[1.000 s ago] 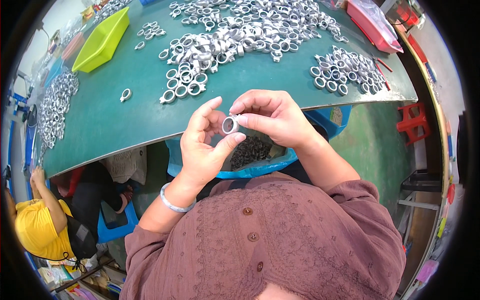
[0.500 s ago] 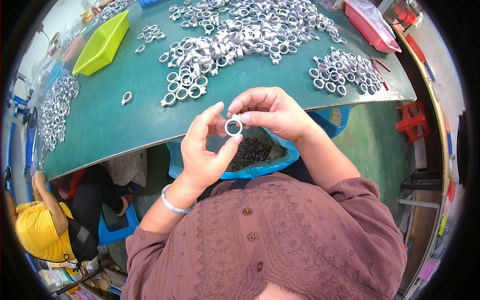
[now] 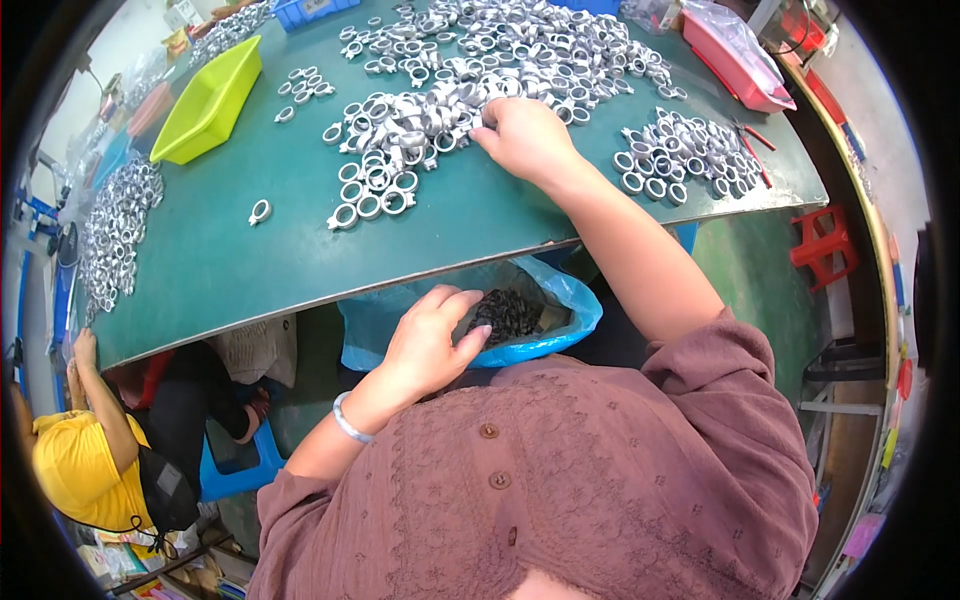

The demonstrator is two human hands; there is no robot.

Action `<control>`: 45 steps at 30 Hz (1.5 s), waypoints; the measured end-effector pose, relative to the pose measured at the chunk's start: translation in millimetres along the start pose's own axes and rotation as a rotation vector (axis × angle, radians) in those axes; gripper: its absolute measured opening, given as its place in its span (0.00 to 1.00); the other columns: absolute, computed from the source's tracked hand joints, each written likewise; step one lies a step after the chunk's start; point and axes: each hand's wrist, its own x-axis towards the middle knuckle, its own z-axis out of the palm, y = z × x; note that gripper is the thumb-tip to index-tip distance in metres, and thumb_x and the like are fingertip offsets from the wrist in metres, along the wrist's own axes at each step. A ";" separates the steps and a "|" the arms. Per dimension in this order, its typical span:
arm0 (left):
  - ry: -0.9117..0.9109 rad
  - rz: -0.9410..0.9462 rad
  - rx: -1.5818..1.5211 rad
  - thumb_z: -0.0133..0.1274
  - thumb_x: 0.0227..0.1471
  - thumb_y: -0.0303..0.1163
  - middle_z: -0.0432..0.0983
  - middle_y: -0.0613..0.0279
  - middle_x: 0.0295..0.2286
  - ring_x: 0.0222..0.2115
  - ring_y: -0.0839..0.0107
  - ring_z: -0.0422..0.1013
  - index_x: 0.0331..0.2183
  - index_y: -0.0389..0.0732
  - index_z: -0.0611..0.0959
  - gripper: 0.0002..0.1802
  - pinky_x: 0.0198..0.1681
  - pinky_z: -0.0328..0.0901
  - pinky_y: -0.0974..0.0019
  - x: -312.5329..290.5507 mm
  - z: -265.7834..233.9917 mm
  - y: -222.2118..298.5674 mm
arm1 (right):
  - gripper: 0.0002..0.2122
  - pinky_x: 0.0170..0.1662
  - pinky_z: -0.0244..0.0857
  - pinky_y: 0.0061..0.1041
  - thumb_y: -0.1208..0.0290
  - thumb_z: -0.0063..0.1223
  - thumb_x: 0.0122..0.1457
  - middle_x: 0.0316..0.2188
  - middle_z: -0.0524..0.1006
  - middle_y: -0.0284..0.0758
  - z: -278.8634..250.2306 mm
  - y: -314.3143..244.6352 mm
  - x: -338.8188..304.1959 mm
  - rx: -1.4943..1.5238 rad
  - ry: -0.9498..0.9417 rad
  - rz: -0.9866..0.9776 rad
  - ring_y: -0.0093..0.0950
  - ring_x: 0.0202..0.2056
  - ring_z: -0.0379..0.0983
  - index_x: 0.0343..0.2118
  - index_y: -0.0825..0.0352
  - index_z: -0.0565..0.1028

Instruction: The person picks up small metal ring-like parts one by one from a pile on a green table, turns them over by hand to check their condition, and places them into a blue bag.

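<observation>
My right hand [image 3: 528, 140] is at the near side of a big heap of silvery metal ring clamps [image 3: 440, 105] on the green table. Its thumb and fingers curl down into the rings, and what they hold, if anything, is hidden. Below the table edge, my left hand [image 3: 432, 335] hovers by the mouth of a blue plastic bag [image 3: 572, 338]. Its thumb and fingers are apart, and no ring shows between them. Small dark pieces [image 3: 508, 315] lie inside the bag.
A smaller pile of rings [image 3: 690, 155] lies at the right beside red-handled pliers [image 3: 755, 150]. One ring [image 3: 260, 211] sits alone at the left. A lime-green tray [image 3: 207, 103] and a pink tray [image 3: 735, 62] stand on the table [image 3: 230, 270]. At the left sits a person in yellow [image 3: 88, 465].
Both hands were together around one ring over the bag. Now the right hand has moved forward to the heap, and the left has dropped lower with no ring visible.
</observation>
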 end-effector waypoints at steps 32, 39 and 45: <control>0.313 -0.086 -0.848 0.50 0.48 0.18 0.72 0.59 0.36 0.37 0.74 0.69 0.47 0.33 0.70 0.21 0.41 0.65 0.72 27.3 -22.3 5.0 | 0.10 0.30 0.67 0.20 0.81 0.56 0.46 0.28 0.73 0.36 -35.8 -54.9 -99.9 0.953 0.019 -0.280 0.24 0.28 0.72 0.34 0.69 0.72; 0.294 -0.049 -0.814 0.49 0.48 0.16 0.73 0.56 0.37 0.39 0.72 0.70 0.46 0.32 0.70 0.20 0.44 0.65 0.70 29.2 -20.7 6.4 | 0.10 0.29 0.66 0.20 0.81 0.57 0.46 0.26 0.72 0.35 -36.8 -55.1 -99.2 0.962 0.015 -0.292 0.24 0.26 0.71 0.32 0.69 0.72; 0.282 -0.047 -0.828 0.48 0.48 0.16 0.73 0.56 0.38 0.40 0.71 0.70 0.46 0.32 0.70 0.20 0.45 0.64 0.70 29.6 -18.7 4.9 | 0.09 0.28 0.66 0.21 0.81 0.58 0.45 0.25 0.72 0.36 -36.1 -55.5 -98.8 0.935 0.041 -0.293 0.26 0.25 0.71 0.30 0.69 0.72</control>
